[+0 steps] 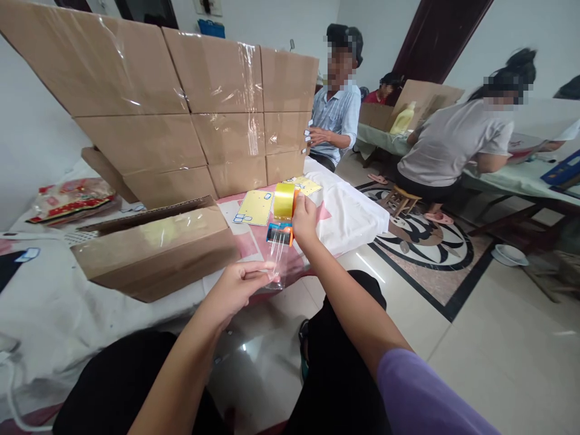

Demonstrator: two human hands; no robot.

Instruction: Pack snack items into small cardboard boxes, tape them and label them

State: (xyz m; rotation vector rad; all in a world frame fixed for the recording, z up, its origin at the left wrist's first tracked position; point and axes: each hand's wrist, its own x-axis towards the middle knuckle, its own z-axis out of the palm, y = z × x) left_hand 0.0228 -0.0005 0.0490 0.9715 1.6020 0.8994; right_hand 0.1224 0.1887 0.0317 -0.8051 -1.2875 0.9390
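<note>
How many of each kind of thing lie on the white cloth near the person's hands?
Brown cardboard box lying flat: 1
Yellow printed cards: 2
Yellow roll of clear tape in an orange and blue dispenser, held by the right hand; the left hand pinches the tape end: 1
Total: 4

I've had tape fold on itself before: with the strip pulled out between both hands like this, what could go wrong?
1. The clear tape strip hangs free between the left hand and the tape dispenser in the right hand; it could twist and stick to itself or to the fingers.
2. The strip is away from the cardboard box, so it may land crooked or wrinkled.
3. The strip hangs close to the white cloth and might catch on it.
</note>
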